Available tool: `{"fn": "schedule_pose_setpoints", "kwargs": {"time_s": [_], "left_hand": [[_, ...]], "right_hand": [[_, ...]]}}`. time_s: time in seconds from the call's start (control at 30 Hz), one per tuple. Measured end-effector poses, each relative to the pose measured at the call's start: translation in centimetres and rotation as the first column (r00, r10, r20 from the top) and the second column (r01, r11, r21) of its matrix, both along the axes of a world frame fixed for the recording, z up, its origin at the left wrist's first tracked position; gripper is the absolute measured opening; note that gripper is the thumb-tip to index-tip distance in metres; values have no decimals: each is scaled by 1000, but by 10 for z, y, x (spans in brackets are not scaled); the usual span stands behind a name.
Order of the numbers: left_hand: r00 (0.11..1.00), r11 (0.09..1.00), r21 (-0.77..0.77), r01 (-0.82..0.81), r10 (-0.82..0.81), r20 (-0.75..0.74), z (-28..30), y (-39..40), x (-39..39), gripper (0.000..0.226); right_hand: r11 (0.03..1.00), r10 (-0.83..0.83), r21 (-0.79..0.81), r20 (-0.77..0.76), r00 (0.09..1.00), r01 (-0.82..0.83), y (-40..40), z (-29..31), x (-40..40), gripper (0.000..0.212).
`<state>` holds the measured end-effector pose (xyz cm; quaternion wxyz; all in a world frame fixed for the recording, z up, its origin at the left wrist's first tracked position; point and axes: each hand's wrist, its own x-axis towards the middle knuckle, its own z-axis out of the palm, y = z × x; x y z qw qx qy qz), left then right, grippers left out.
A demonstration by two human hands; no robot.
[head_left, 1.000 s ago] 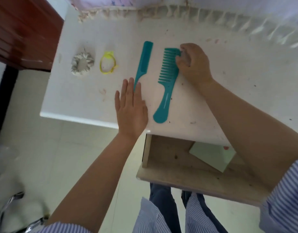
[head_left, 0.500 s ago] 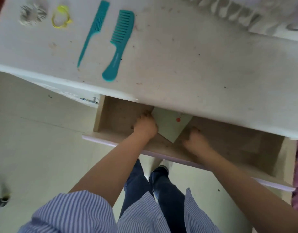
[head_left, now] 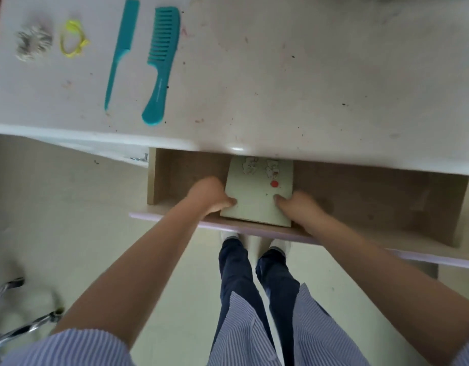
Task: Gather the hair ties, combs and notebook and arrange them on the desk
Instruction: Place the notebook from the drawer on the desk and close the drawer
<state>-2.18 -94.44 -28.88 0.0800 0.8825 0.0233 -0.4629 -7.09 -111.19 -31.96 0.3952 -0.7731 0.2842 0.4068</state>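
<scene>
A pale green notebook point(head_left: 257, 191) with small cartoon stickers and a red dot lies in the open drawer point(head_left: 373, 196), squared to the drawer front. My left hand point(head_left: 211, 195) grips its left edge and my right hand point(head_left: 298, 207) grips its right edge, thumbs on the cover. On the white desk point(head_left: 281, 75) at the far left lie a grey-white scrunchie point(head_left: 34, 44), a yellow hair tie point(head_left: 73, 42), a teal tail comb point(head_left: 121, 52) and a teal wide-tooth comb point(head_left: 160, 62), side by side.
The drawer's lilac front point(head_left: 175, 220) juts toward my legs. A metal frame point(head_left: 19, 328) stands on the pale floor at the lower left. The desk's right part carries only stains.
My hands left the desktop and combs and went down into the drawer. The notebook has turned from tilted to square, now held on both sides. The view has shifted toward the drawer.
</scene>
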Motion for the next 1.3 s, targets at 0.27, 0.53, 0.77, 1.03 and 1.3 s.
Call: {"fn": "schedule_pose_setpoints", "kwargs": {"time_s": [0.27,0.53,0.77,1.03,1.3], "left_hand": [[951,988,-71,-135,109,-289,51,36,-48,29],[732,712,-239,-660,537,-420,62,51,-121,23],[591,503,-519,-691,807,-7,70,36,-113,20],[644,672,-604,-429,696,316,46,-44,5,42],[574,925,-380,3,310,758,34,-37,10,64]], "right_hand": [[966,242,48,189,952,-255,3,64,-20,26],[814,543,-53,422,726,-578,15,108,-32,23],[977,106,75,635,765,-198,17,101,-14,15],[961,31,-231,632,774,151,-41,40,60,37],[975,217,-212,803,556,-74,-37,66,43,65]]}}
